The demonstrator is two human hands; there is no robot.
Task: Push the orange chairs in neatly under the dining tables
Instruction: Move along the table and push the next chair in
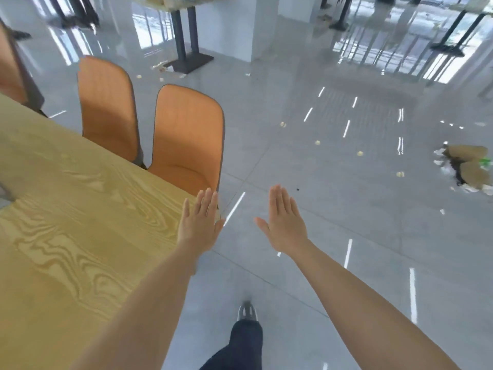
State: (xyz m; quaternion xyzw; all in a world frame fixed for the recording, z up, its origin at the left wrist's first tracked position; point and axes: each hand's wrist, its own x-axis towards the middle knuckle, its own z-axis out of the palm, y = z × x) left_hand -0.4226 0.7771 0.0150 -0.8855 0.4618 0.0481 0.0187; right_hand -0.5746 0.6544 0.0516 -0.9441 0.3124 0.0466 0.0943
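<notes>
A light wooden dining table [66, 222] fills the left of the view. Two orange chairs stand along its far edge, tucked against it: the nearer chair [186, 137] at the table's corner and a second chair [106, 108] behind it. A third orange chair [9, 68] shows at the far left edge. My left hand [200, 222] is flat and open over the table corner, just short of the nearer chair's seat, holding nothing. My right hand [285, 220] is open over the floor to the right, also holding nothing.
Grey glossy floor [333, 196] spreads to the right, dotted with small crumbs. A pile of brown litter [469, 169] lies at the right edge. Another table's dark pedestal [186, 57] stands behind the chairs, beside a white pillar [234, 25]. My shoe [246, 312] is below.
</notes>
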